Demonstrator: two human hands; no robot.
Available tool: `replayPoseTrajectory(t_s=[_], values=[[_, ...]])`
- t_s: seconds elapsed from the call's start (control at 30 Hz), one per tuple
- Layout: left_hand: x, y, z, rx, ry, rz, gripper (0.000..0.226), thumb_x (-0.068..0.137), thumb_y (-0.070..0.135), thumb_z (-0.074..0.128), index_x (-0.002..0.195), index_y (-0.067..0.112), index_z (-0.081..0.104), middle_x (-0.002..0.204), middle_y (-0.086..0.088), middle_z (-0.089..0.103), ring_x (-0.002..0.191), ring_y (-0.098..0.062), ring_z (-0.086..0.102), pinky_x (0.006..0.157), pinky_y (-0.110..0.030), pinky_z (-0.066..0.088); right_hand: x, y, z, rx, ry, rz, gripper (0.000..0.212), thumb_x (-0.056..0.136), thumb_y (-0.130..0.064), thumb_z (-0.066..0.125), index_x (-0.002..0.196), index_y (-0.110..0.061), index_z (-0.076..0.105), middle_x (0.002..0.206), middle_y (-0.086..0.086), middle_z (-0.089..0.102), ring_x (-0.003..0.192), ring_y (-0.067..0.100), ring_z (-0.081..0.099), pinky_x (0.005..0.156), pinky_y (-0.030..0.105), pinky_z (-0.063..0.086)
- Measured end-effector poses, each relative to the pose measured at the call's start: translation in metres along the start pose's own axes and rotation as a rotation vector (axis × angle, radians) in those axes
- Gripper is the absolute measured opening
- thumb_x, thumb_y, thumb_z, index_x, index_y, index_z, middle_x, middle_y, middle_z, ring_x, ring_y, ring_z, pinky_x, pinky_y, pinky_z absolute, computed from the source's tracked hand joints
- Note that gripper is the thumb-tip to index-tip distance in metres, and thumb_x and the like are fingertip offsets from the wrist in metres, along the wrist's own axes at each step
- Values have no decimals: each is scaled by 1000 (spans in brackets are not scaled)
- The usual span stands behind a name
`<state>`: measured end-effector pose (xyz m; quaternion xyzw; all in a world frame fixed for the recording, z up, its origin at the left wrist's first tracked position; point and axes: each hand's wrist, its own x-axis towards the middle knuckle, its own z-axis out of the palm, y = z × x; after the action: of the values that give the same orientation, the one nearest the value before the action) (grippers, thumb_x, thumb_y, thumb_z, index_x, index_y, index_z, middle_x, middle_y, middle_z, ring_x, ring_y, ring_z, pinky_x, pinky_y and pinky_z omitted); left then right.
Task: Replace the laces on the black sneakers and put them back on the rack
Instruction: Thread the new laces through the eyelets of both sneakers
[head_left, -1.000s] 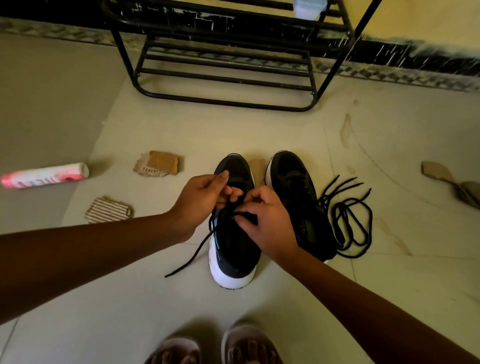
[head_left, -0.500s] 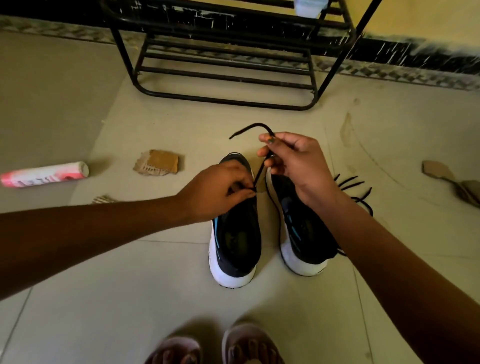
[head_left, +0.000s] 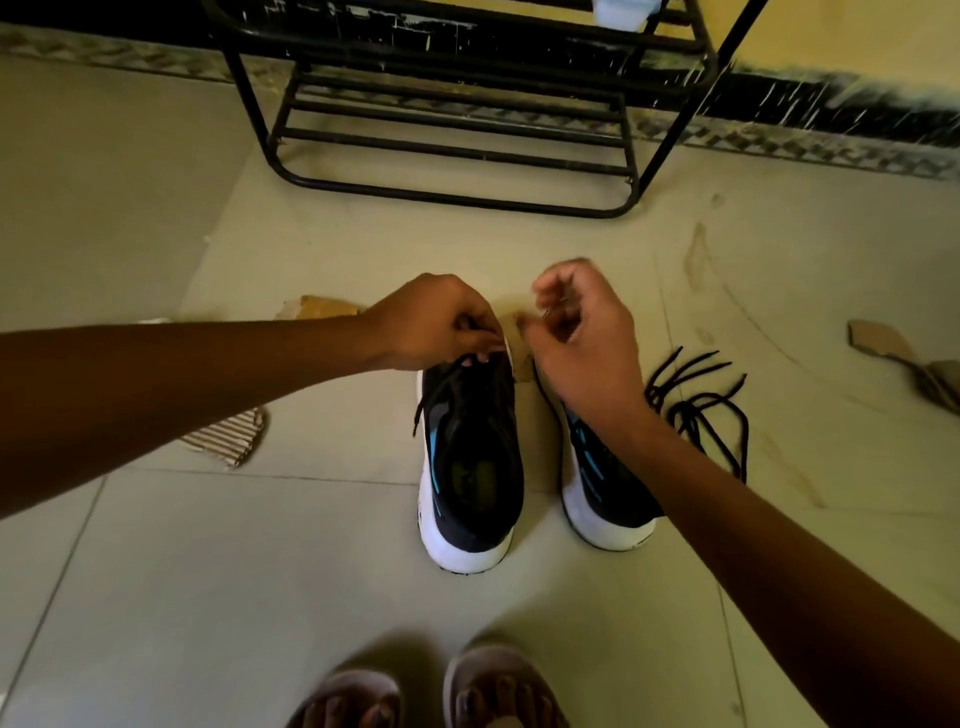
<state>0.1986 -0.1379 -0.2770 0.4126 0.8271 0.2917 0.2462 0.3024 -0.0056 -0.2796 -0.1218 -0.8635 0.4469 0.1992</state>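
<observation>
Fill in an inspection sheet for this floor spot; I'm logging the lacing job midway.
Surface: tiled floor, marked at right.
Job's things: left sneaker partly threaded with a lace; right sneaker beside it; loose lace on the floor to its right; rack beyond.
Clutter: three cardboard scraps.
Hands: left hand pinches the lace at the shoe's front; right hand curled, blurred, hold unclear.
Cables: nothing seen.
Surroundings: wall, sandalled feet, white container on rack.

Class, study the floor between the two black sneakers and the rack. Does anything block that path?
Nothing visible does: only floor shows between the sneakers and the rack. A cardboard scrap lies off to the left, loose laces to the right.
</observation>
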Motion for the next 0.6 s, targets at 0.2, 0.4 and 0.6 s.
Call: replayPoseTrajectory(t_s=[0.2, 0.4, 0.6], values=[[-1, 3, 3, -412, -80, -210, 13, 90, 12, 59, 88, 5, 69, 62, 7, 67, 54, -1, 62, 54, -13, 51, -37, 23, 16, -552, -344, -481, 24, 76, -28, 72, 98, -22, 72, 81, -2, 66, 59, 14, 61, 46, 21, 45], [1, 1, -8, 145, -182, -112, 31, 96, 29, 50, 92, 6, 71, 79, -7, 70, 70, -13, 64, 68, -25, 48, -27, 22, 18, -617, -361, -424, 14, 76, -30, 65, 76, -18, 71, 78, 3, 62, 62, 23, 63, 45, 28, 46], [-8, -3, -28, 679, -533, -87, 27, 94, 34, 52, 108, 19, 68, 109, -2, 58, 103, -22, 53, 77, -25, 38, -21, 21, 4, -428, -344, -236, 18, 75, -32, 76, 79, -15, 73, 97, -3, 51, 91, 10, 49, 70, 20, 42]])
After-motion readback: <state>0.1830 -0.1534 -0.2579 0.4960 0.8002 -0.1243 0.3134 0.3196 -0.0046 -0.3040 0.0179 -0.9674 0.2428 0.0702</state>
